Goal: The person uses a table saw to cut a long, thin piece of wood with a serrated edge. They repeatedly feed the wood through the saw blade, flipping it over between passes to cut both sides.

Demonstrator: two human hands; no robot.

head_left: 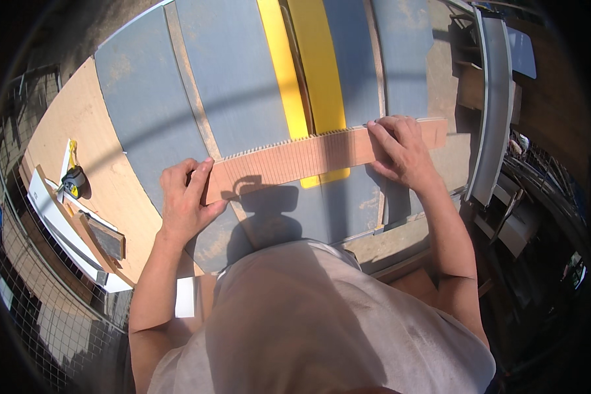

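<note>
A long light-brown strip of wood [289, 159] lies crosswise in front of me, with many narrow parallel slits along its middle and left part. The slits give its far edge a comb-like look. My left hand [187, 197] pinches the strip's left end between thumb and fingers. Near the right end my right hand [400, 151] grips it, and a short piece sticks out beyond the fingers. Under the strip is a grey-blue worktop [236, 72] with a yellow insert [318, 59] split by a long dark slot. My shadow falls on the strip's near side.
Plywood [72, 118] adjoins the worktop on the left. On it lie a black-and-yellow tape measure [74, 181] and a wood-handled square [95, 240]. A grey metal rail [496, 105] runs along the right side. Wire mesh [52, 328] stands at lower left.
</note>
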